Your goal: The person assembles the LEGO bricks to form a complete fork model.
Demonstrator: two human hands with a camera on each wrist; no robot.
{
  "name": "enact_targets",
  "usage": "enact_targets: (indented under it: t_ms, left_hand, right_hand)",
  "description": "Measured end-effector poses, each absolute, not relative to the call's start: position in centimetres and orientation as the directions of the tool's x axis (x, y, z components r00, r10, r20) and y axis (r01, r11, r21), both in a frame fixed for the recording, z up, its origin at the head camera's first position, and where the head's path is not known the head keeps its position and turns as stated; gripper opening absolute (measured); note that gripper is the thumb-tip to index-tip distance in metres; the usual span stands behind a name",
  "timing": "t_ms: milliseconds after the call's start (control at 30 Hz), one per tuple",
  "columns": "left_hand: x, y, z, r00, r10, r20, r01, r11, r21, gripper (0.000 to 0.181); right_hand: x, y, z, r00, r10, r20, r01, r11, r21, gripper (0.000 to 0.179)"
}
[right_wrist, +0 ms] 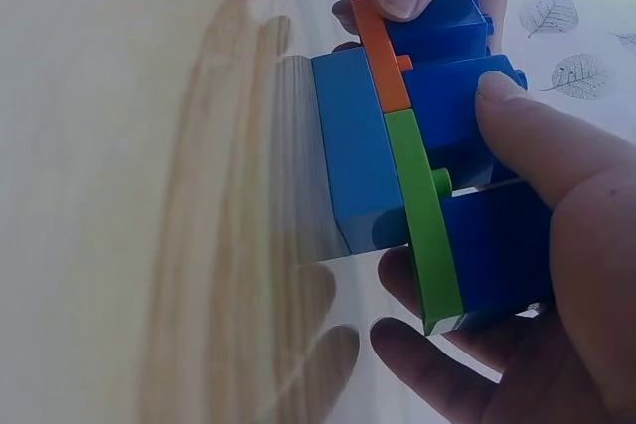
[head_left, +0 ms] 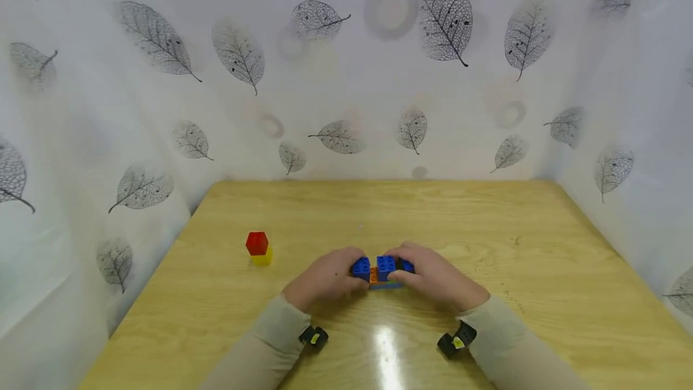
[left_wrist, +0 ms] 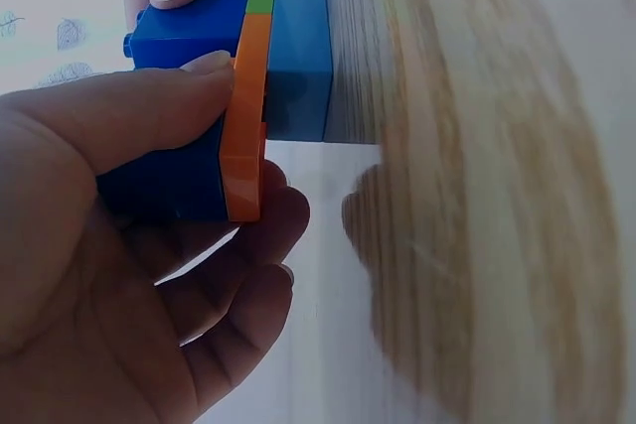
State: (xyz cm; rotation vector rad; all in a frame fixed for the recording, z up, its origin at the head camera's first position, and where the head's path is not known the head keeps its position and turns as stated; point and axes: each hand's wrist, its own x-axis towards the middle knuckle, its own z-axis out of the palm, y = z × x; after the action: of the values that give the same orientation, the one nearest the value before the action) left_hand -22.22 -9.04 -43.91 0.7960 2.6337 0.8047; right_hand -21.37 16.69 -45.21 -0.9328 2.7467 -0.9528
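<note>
A toy brick build stands on the table in front of me. Its base is a light blue brick (right_wrist: 353, 141). Across that lie an orange plate (left_wrist: 248, 96) and a green plate (right_wrist: 422, 215), with several dark blue bricks (head_left: 385, 266) on top. My left hand (head_left: 332, 275) grips the build's left end, thumb against a dark blue brick and the orange plate's edge. The right hand (head_left: 433, 275) holds the other end, its thumb on the middle dark blue brick and its fingers around the green plate's end. Whether every stud is fully pressed in, I cannot tell.
On the left of the wooden table (head_left: 460, 215), a red brick (head_left: 257, 243) sits on a yellow brick (head_left: 262, 257). A leaf-patterned curtain (head_left: 346, 77) hangs behind the table and along its sides.
</note>
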Motion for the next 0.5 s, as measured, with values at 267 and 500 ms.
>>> enact_targets:
  t_ms: [267, 500]
  left_hand:
    - [-22.36, -9.18, -44.07, -0.808, 0.577, -0.117, 0.372, 0.654, 0.658, 0.024]
    - [-22.47, -9.42, -43.90, -0.820, 0.564, -0.101, 0.396, 0.685, 0.611, 0.044]
  right_hand:
    - [-21.05, 16.68, -45.14, -0.833, -0.543, 0.101, -0.489, 0.639, -0.594, 0.042]
    - [-20.95, 16.54, -44.94, -0.849, -0.516, 0.115, -0.480, 0.662, -0.576, 0.039]
